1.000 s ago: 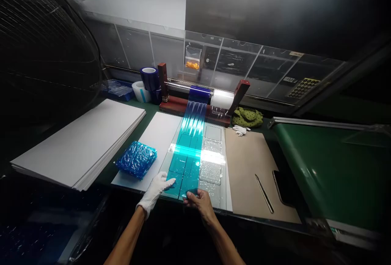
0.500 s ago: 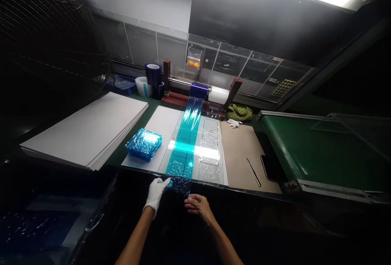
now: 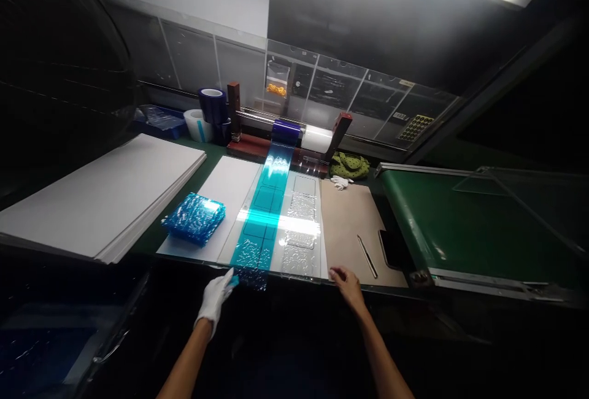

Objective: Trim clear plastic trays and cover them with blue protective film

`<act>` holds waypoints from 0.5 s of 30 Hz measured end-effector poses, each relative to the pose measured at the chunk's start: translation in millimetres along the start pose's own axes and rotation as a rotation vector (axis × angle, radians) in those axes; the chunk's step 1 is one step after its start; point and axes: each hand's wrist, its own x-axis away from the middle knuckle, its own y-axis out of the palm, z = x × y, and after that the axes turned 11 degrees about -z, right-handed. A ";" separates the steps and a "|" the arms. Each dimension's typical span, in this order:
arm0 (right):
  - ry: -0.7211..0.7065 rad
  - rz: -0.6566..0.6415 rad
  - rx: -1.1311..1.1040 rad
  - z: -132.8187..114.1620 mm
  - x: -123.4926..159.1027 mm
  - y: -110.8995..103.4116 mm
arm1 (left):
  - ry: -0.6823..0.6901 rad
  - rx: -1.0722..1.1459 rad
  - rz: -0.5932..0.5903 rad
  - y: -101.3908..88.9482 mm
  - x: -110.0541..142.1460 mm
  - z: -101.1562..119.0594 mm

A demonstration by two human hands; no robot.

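My left hand [image 3: 216, 298], in a white glove, pinches the left corner of a blue protective film [image 3: 263, 199] at the table's front edge. The film runs down from a dark blue roll [image 3: 286, 132] over a clear sheet with printed rectangles [image 3: 304, 185], and its crinkled end hangs over the edge. Bare and loosely bent, my right hand [image 3: 348, 288] is at the front edge by the brown board [image 3: 347, 227], apart from the film; nothing shows in its fingers. A stack of crinkled blue film pieces [image 3: 196, 218] lies on white paper to the left.
A thick stack of white sheets [image 3: 105, 190] fills the left side. Tape rolls [image 3: 213, 107] stand at the back. A pen [image 3: 367, 256] and a phone [image 3: 391, 248] lie on the right, beside a green conveyor belt [image 3: 478, 221]. A white glove [image 3: 341, 183] lies near the roll stand.
My right hand has let go of the film's right corner and moved right towards the brown board. My left hand stays at the film's left corner. The whole view has shifted somewhat.
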 end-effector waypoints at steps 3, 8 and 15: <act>0.086 0.251 0.217 10.2 -32.0 -55.3 | -0.052 -0.048 0.029 -10.6 27.2 -4.3; 0.203 0.389 0.500 24.8 -72.9 -105.7 | -0.149 -0.313 0.182 -12.9 58.5 -10.2; -0.032 0.138 0.707 7.0 -82.2 -92.1 | 0.369 -1.137 0.073 77.0 43.3 30.6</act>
